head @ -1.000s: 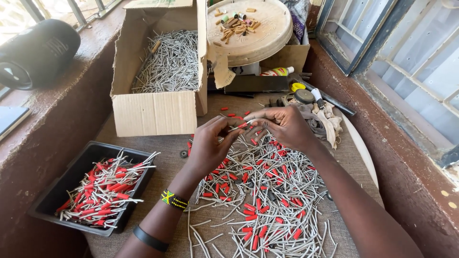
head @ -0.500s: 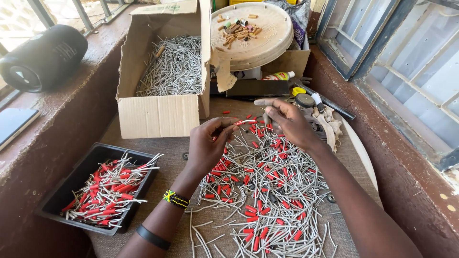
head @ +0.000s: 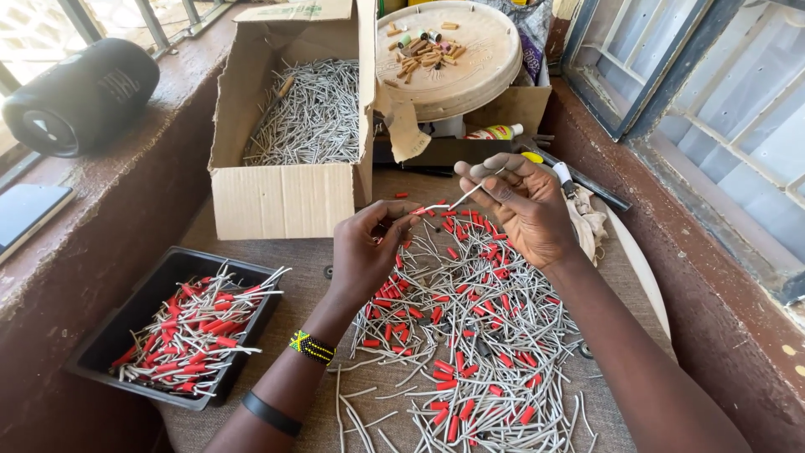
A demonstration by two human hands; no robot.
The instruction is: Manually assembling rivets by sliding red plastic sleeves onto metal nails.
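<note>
Red sleeve (head: 417, 210) pinched in the left hand (head: 369, 252) meets a grey wire (head: 464, 196) pinched in the right hand (head: 524, 210) above the worktop pile (head: 470, 335); keeping both aligned should ease threading.

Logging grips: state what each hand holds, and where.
The right hand pinches a thin grey wire at its upper end. The left hand meets its lower end with a red sleeve.

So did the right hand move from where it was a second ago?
Yes. The right hand has lifted up and away from the wire pile, toward the round wooden board, pulling a thin wire away from the left hand.
</note>
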